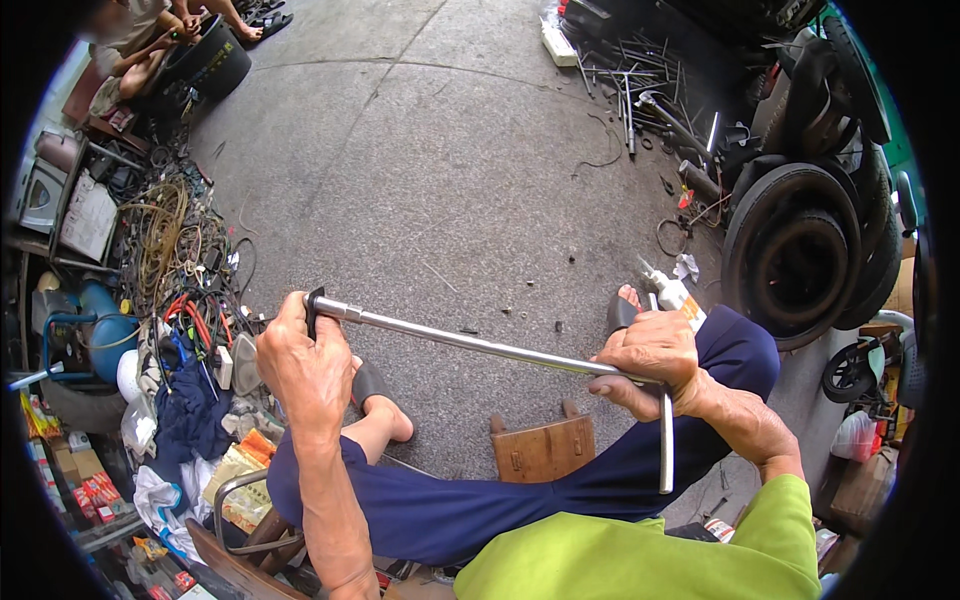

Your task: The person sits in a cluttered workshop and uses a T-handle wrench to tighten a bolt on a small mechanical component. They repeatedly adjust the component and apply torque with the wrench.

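Observation:
A long chrome T-handle socket wrench (480, 342) lies across my view, above my lap. My right hand (655, 355) is closed round it at the crossbar end, and the bar sticks out above and below the fist. At the other end, my left hand (305, 365) is closed on a small dark part (315, 308) that sits against the socket. What kind of part it is, I cannot make out, as the fingers cover much of it. Below the wrench, a low wooden stool (545, 448) stands on the floor between my legs.
Tangled cables (170, 225) and cloth heap up along the left. Stacked tyres (795, 250) stand at right, near a white bottle (675, 298). Loose metal tools (630, 100) lie at the far right. A person (140, 50) sits by a black bucket (210, 62) at the far left.

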Action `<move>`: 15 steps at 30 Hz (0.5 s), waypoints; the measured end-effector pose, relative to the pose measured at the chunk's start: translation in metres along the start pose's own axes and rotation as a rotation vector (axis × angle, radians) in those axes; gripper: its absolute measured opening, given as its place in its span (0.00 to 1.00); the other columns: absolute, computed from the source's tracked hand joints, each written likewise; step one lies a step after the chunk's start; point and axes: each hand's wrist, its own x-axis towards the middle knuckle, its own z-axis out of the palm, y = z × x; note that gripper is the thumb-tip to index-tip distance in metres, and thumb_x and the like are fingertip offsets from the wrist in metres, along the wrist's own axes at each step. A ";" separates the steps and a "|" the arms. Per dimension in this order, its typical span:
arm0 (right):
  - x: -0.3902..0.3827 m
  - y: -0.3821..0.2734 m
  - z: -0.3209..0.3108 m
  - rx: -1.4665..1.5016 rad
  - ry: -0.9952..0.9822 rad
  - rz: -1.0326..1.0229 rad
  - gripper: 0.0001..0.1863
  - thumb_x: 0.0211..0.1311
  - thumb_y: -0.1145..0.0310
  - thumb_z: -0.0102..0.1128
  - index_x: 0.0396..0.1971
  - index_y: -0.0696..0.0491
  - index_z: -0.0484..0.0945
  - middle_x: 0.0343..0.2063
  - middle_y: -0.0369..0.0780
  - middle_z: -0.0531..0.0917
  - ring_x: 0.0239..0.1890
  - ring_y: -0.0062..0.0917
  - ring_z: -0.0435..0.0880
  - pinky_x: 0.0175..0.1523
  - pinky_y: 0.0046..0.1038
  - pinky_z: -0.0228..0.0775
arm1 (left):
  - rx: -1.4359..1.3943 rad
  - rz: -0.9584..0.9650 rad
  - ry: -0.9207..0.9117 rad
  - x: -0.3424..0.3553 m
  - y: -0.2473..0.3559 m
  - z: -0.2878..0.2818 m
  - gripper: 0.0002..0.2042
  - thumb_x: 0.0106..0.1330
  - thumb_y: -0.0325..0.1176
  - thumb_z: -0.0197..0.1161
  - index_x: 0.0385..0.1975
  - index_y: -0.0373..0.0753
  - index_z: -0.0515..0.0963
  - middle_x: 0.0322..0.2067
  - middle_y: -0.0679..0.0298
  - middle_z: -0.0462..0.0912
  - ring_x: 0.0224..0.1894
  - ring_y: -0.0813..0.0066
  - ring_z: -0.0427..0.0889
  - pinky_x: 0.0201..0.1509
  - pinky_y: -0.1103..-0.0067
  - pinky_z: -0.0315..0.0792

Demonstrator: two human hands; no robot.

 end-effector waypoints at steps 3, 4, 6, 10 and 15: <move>0.002 -0.001 -0.002 0.079 0.012 0.078 0.10 0.43 0.69 0.76 0.22 0.55 0.82 0.10 0.36 0.74 0.11 0.24 0.73 0.18 0.25 0.58 | -0.010 -0.009 -0.009 -0.002 -0.003 0.004 0.06 0.61 0.25 0.56 0.21 0.35 0.73 0.11 0.59 0.77 0.15 0.64 0.80 0.23 0.69 0.69; 0.004 -0.002 -0.003 0.091 0.015 0.096 0.09 0.43 0.69 0.76 0.22 0.55 0.82 0.09 0.36 0.74 0.10 0.24 0.72 0.18 0.25 0.58 | -0.021 -0.007 -0.011 -0.003 -0.005 0.005 0.06 0.61 0.25 0.55 0.22 0.35 0.73 0.12 0.59 0.77 0.15 0.64 0.80 0.23 0.70 0.69; 0.007 -0.002 -0.006 0.064 0.026 0.080 0.09 0.43 0.70 0.75 0.21 0.55 0.81 0.08 0.35 0.73 0.10 0.24 0.72 0.18 0.25 0.58 | -0.042 -0.002 -0.017 -0.003 -0.006 0.008 0.06 0.62 0.25 0.55 0.22 0.35 0.74 0.12 0.60 0.77 0.15 0.66 0.80 0.22 0.71 0.70; 0.007 0.013 -0.014 -0.098 0.139 -0.082 0.05 0.46 0.74 0.66 0.17 0.56 0.79 0.08 0.34 0.71 0.10 0.23 0.69 0.20 0.26 0.58 | -0.276 -0.058 -0.044 -0.001 0.010 0.012 0.07 0.64 0.23 0.54 0.24 0.34 0.74 0.15 0.63 0.77 0.14 0.76 0.75 0.21 0.77 0.67; 0.022 0.001 -0.035 -0.062 0.592 0.347 0.14 0.62 0.64 0.59 0.24 0.60 0.80 0.20 0.38 0.77 0.21 0.20 0.71 0.31 0.23 0.62 | -0.514 -0.059 -0.234 -0.003 0.019 0.021 0.06 0.68 0.25 0.55 0.29 0.34 0.77 0.22 0.69 0.79 0.20 0.86 0.70 0.24 0.83 0.63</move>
